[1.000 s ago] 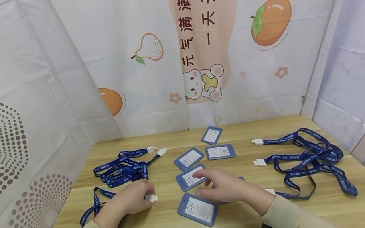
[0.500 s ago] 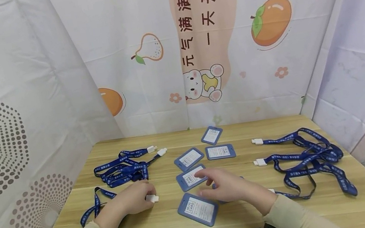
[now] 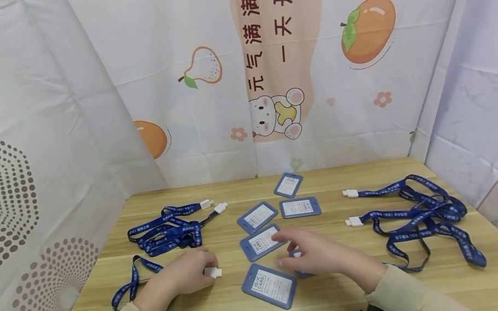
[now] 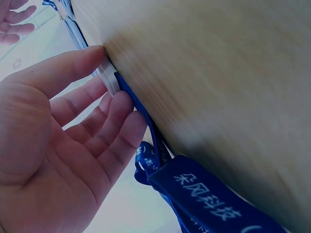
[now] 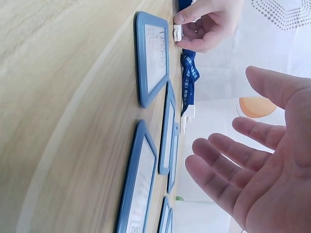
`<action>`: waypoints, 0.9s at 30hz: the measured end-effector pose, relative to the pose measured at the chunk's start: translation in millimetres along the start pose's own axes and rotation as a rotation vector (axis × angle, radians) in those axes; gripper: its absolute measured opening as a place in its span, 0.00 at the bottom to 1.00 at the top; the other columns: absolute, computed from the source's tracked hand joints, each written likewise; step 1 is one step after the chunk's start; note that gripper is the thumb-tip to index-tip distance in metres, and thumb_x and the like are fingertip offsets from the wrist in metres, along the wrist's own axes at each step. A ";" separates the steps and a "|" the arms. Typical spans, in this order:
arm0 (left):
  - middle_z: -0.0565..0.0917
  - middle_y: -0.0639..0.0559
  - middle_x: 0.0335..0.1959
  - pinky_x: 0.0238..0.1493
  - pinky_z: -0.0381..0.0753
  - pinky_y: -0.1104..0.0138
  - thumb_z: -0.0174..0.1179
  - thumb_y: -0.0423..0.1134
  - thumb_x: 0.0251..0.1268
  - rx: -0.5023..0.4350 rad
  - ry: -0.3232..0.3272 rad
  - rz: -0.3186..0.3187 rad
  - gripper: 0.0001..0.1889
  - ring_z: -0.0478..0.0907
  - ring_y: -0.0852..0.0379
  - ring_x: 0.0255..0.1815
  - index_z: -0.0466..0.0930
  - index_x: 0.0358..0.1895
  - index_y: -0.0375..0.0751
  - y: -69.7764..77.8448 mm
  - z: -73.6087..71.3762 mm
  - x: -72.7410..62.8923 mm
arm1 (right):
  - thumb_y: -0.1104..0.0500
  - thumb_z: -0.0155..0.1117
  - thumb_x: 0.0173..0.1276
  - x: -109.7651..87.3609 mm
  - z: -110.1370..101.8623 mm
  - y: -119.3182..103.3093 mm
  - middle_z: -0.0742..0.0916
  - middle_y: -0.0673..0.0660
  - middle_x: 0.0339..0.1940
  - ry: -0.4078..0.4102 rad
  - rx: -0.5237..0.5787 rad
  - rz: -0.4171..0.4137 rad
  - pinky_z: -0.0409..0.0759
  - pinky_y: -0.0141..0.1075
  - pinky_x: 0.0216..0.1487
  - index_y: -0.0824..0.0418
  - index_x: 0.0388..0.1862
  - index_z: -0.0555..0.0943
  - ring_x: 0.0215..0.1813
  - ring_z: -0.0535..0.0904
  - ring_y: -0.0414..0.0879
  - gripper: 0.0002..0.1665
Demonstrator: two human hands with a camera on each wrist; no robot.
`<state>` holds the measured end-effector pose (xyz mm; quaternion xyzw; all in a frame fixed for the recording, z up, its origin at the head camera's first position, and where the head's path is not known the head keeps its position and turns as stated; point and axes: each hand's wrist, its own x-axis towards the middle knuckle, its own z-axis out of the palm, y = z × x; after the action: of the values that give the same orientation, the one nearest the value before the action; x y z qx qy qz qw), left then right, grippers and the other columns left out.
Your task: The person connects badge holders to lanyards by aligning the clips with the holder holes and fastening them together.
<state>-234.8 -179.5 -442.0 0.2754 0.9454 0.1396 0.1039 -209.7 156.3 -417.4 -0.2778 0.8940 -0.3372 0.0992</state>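
My left hand (image 3: 189, 271) pinches the white plastic clip (image 3: 213, 272) of a blue lanyard (image 3: 126, 295), low over the wooden table. In the left wrist view, thumb and fingertips meet on the clip (image 4: 109, 80), and the printed blue strap (image 4: 204, 199) trails behind it. My right hand (image 3: 318, 251) hovers with relaxed fingers and holds nothing. Beneath it is a blue card holder (image 3: 301, 270), mostly hidden. Another card holder (image 3: 269, 286) lies just left of that hand, and a third (image 3: 255, 247) sits near its fingertips. In the right wrist view the palm (image 5: 277, 189) is bare.
More blue card holders (image 3: 300, 207) lie farther back in the middle. A bundle of blue lanyards (image 3: 168, 233) with white clips rests at the back left, and several more lanyards (image 3: 419, 214) at the right. A printed curtain (image 3: 207, 146) rises behind the table.
My left hand has shifted slightly right with the clip, pulling the strap along. My right hand has drifted a little to the right, and its forearm now covers a white clip there.
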 end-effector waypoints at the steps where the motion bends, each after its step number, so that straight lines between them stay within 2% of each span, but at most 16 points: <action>1: 0.79 0.58 0.43 0.41 0.79 0.61 0.72 0.38 0.59 0.002 0.001 0.006 0.08 0.73 0.61 0.37 0.86 0.41 0.49 0.5 0.3 0.0 | 0.44 0.69 0.70 -0.7 -0.4 0.7 0.82 0.59 0.64 0.002 -0.001 0.001 0.83 0.40 0.48 0.56 0.71 0.75 0.57 0.81 0.53 0.34; 7: 0.80 0.55 0.44 0.43 0.80 0.60 0.72 0.36 0.59 -0.005 -0.002 0.037 0.07 0.74 0.59 0.38 0.86 0.40 0.47 4.5 0.9 -0.6 | 0.46 0.70 0.70 -4.3 -3.7 2.5 0.82 0.59 0.63 0.010 -0.002 0.010 0.83 0.42 0.49 0.56 0.71 0.74 0.57 0.81 0.54 0.34; 12: 0.79 0.57 0.41 0.41 0.79 0.61 0.72 0.36 0.60 -0.006 -0.012 0.048 0.05 0.73 0.60 0.37 0.86 0.37 0.49 4.3 0.7 0.7 | 0.44 0.70 0.70 -6.3 -8.4 0.1 0.82 0.58 0.63 0.016 -0.013 0.029 0.83 0.43 0.48 0.55 0.72 0.74 0.57 0.81 0.53 0.36; 18: 0.78 0.61 0.34 0.35 0.76 0.66 0.71 0.34 0.59 -0.023 -0.010 0.094 0.04 0.72 0.62 0.32 0.86 0.32 0.48 2.2 -1.1 4.2 | 0.49 0.70 0.70 -5.9 -13.0 -4.2 0.82 0.56 0.64 0.051 -0.047 -0.023 0.83 0.40 0.45 0.58 0.72 0.74 0.56 0.81 0.54 0.34; 27: 0.78 0.61 0.33 0.35 0.75 0.65 0.72 0.35 0.58 -0.040 -0.015 0.068 0.05 0.72 0.61 0.31 0.86 0.30 0.49 2.5 -1.3 4.2 | 0.47 0.71 0.69 -4.3 -15.9 -13.2 0.83 0.55 0.62 0.055 -0.145 -0.035 0.83 0.37 0.43 0.57 0.71 0.75 0.52 0.83 0.49 0.35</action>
<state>-237.4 -175.5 -440.6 0.3063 0.9317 0.1601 0.1116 -206.3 159.3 -396.8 -0.2904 0.9135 -0.2809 0.0483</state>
